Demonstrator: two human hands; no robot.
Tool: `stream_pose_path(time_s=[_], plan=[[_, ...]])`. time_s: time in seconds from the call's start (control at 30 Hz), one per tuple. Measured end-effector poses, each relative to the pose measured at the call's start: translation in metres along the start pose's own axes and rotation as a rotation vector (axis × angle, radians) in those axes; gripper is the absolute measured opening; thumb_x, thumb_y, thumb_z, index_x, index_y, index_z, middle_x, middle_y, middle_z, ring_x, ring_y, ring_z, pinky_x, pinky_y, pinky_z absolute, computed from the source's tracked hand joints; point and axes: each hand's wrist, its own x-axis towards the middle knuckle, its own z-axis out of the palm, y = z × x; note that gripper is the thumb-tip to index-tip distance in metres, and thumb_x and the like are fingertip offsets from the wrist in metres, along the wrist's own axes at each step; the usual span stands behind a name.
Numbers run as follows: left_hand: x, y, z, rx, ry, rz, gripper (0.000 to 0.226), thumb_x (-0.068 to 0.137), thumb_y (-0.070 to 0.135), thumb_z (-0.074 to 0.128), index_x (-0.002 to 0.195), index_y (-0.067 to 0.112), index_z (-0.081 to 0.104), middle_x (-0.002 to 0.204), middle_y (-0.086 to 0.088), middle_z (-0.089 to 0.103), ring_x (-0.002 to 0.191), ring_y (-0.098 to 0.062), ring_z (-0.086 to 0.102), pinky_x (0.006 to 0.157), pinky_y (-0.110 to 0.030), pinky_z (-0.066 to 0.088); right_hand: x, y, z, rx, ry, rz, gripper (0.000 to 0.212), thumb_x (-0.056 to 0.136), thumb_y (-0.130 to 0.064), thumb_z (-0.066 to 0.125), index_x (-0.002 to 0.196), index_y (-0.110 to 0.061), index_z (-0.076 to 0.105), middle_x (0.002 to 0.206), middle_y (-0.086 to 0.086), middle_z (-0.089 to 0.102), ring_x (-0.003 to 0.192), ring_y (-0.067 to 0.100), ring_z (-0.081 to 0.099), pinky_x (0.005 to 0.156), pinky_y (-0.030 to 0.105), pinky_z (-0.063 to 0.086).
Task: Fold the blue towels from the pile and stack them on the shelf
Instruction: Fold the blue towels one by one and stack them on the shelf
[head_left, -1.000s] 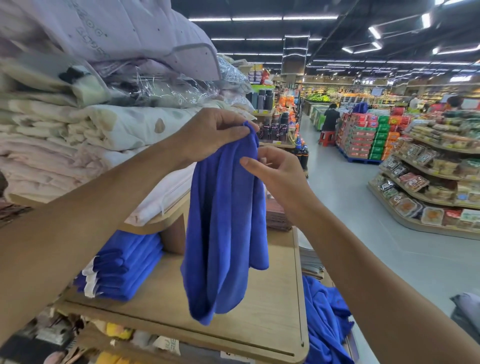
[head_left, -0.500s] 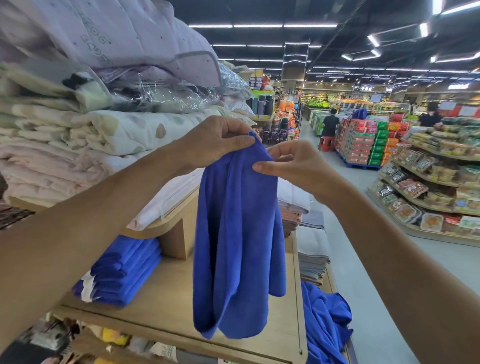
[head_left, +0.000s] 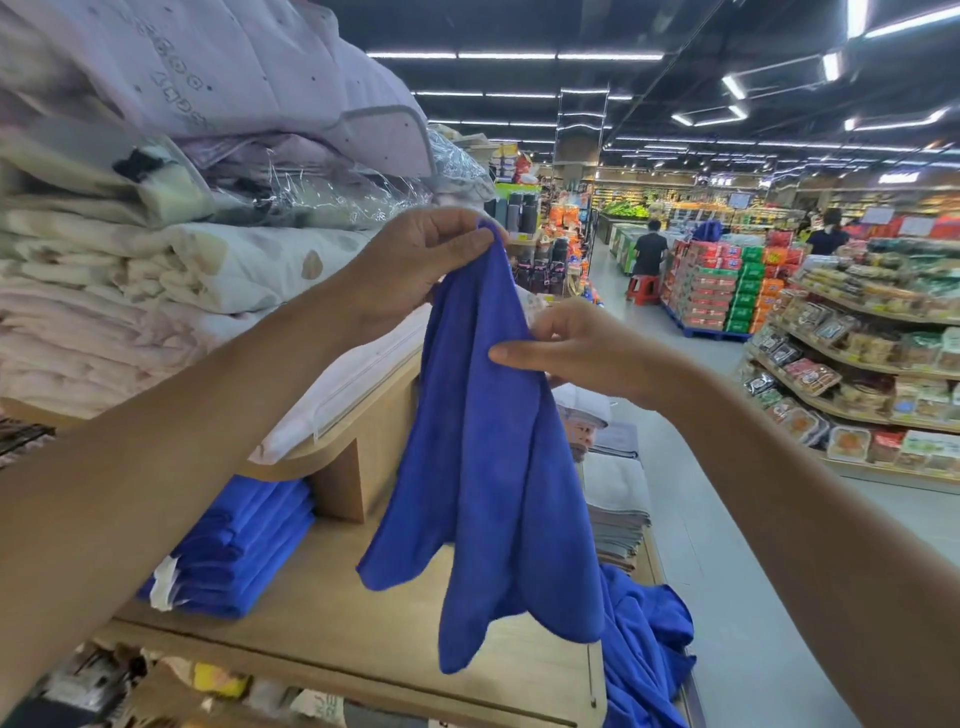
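Observation:
A blue towel (head_left: 488, 493) hangs in the air in front of me, its lower corners loose above the wooden shelf (head_left: 332, 634). My left hand (head_left: 415, 260) pinches its top corner. My right hand (head_left: 576, 348) grips the towel's right edge a little lower, thumb on the cloth. A stack of folded blue towels (head_left: 239, 545) lies on the shelf at the left. The pile of unfolded blue towels (head_left: 644, 644) spills off the shelf's right end, partly hidden behind the hanging towel.
Folded pale quilts and bedding (head_left: 171, 270) fill the upper tier at left. Grey folded towels (head_left: 618, 499) lie beyond the shelf. A store aisle runs ahead with snack shelves (head_left: 857, 374) at right, stacked crates (head_left: 722, 291) and people far off.
My right hand has slid down from the towel's top to its right edge and pulled it outward. The towel has opened wider, and its lower corners now hang apart.

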Motion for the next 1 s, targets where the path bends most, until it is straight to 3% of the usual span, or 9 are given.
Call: stream_pose_path(time_s=[0.13,0.2,0.33,0.47,0.57,0.67,0.73,0.8,1.0], plan=[[0.004,0.000,-0.005,0.010,0.027,0.004,0.016,0.093,0.031,0.063,0.091,0.033,0.079,0.091,0.012,0.073,0.086,-0.006,0.066,0.081,-0.031,0.054,-0.008,0.006,0.006,0.098,-0.061,-0.050,0.065,0.075,-0.052,0.078,0.108,0.004,0.074,0.114,0.024,0.073,0.112,0.041,0.069,0.098,0.064,0.052],[0.004,0.000,-0.007,-0.013,0.026,-0.013,0.016,0.093,0.031,0.064,0.091,0.032,0.079,0.091,0.012,0.073,0.086,-0.005,0.067,0.078,-0.031,0.055,-0.008,0.011,0.007,0.086,-0.066,-0.056,0.070,0.074,-0.052,0.081,0.104,0.010,0.071,0.110,0.034,0.069,0.107,0.052,0.066,0.094,0.070,0.051],[0.003,-0.003,-0.008,-0.021,0.019,-0.021,0.019,0.097,0.025,0.062,0.091,0.030,0.079,0.091,0.011,0.073,0.086,-0.005,0.067,0.075,-0.030,0.057,-0.011,0.017,0.011,0.029,-0.082,-0.105,0.043,0.079,-0.052,0.077,0.087,-0.009,0.076,0.084,-0.002,0.078,0.078,0.016,0.075,0.064,0.031,0.058],[0.004,0.000,-0.014,-0.063,0.108,-0.036,0.020,0.102,0.018,0.059,0.094,0.023,0.077,0.090,0.007,0.073,0.084,-0.007,0.067,0.074,-0.030,0.056,-0.022,0.021,0.020,-0.056,-0.149,-0.088,0.038,0.094,-0.043,0.072,0.065,-0.018,0.069,0.056,-0.012,0.060,0.051,0.005,0.057,0.049,0.019,0.044],[0.003,0.002,-0.017,-0.028,0.119,-0.033,0.018,0.102,0.018,0.059,0.094,0.023,0.075,0.090,0.007,0.074,0.087,-0.010,0.067,0.077,-0.032,0.056,-0.027,0.024,0.020,-0.168,-0.159,-0.007,0.057,0.094,-0.045,0.072,0.063,-0.001,0.053,0.057,-0.001,0.041,0.052,0.014,0.040,0.052,0.031,0.033],[0.000,0.003,-0.015,0.015,0.099,-0.019,0.024,0.102,0.018,0.060,0.089,0.026,0.078,0.090,0.007,0.074,0.088,-0.012,0.068,0.074,-0.033,0.056,-0.034,0.021,0.019,-0.325,-0.232,0.090,0.061,0.090,-0.052,0.073,0.055,-0.015,0.038,0.056,-0.006,0.031,0.051,0.012,0.030,0.052,0.029,0.025],[0.000,0.004,-0.014,-0.009,0.099,-0.013,0.024,0.102,0.016,0.059,0.089,0.024,0.078,0.090,0.005,0.074,0.088,-0.013,0.069,0.073,-0.031,0.058,-0.036,0.020,0.020,-0.336,-0.292,0.122,0.059,0.088,-0.054,0.074,0.062,-0.010,0.046,0.060,-0.007,0.035,0.054,0.012,0.034,0.054,0.029,0.029],[0.000,0.004,-0.014,-0.014,0.128,-0.009,0.021,0.102,0.015,0.059,0.093,0.022,0.076,0.089,0.005,0.075,0.086,-0.012,0.069,0.072,-0.030,0.058,-0.038,0.018,0.022,-0.329,-0.336,0.109,0.061,0.085,-0.056,0.075,0.085,0.003,0.061,0.073,-0.001,0.046,0.065,0.015,0.044,0.062,0.035,0.035],[-0.004,0.001,-0.024,0.066,0.237,0.000,0.024,0.102,0.019,0.060,0.088,0.028,0.077,0.085,0.013,0.073,0.081,-0.004,0.065,0.073,-0.031,0.052,-0.044,0.031,0.013,-0.529,0.039,0.183,0.046,0.081,-0.049,0.080,0.093,-0.007,0.067,0.087,0.009,0.066,0.078,0.028,0.062,0.067,0.039,0.051]])
